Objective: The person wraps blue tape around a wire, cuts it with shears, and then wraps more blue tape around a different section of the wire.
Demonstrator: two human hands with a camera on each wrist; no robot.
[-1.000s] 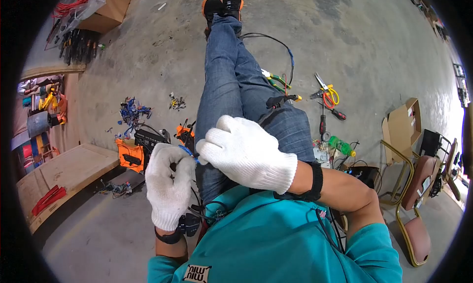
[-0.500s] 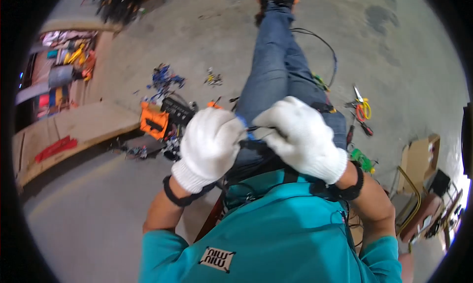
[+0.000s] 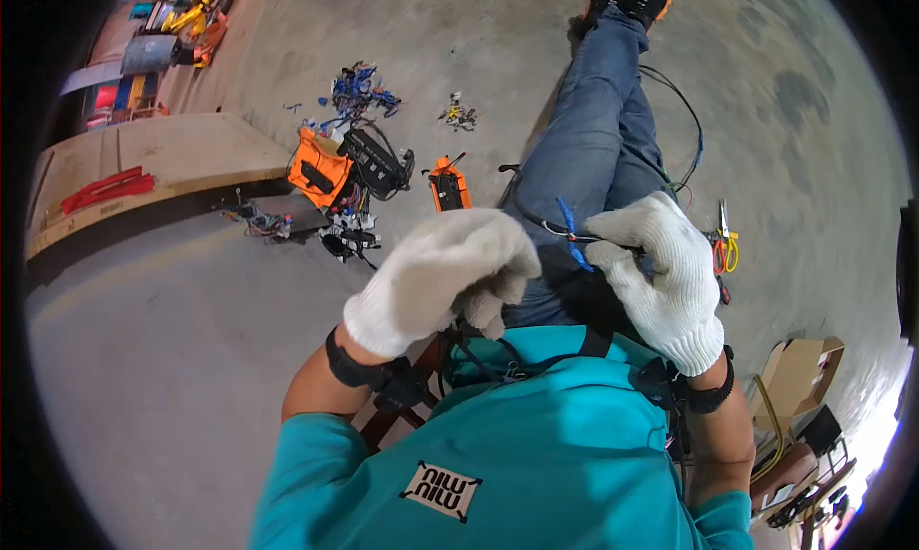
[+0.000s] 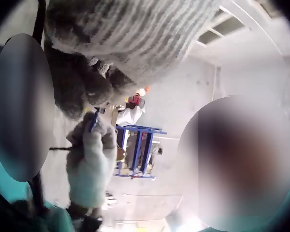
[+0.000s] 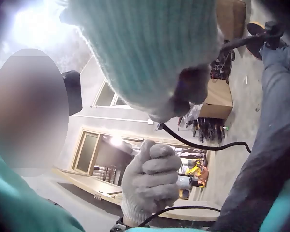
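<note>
R hand (image 3: 682,290) pinches the blk cable (image 3: 526,211) near its blue strip (image 3: 567,215), which sits just L of that hand, prob. to steady this section for work, while L hand (image 3: 436,272) stands apart, fingers curled, contents (if any) not discernible.

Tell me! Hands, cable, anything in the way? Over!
Right hand pinches cable. Left hand curled. Blue strip on cable. Nothing seems in the way.
</note>
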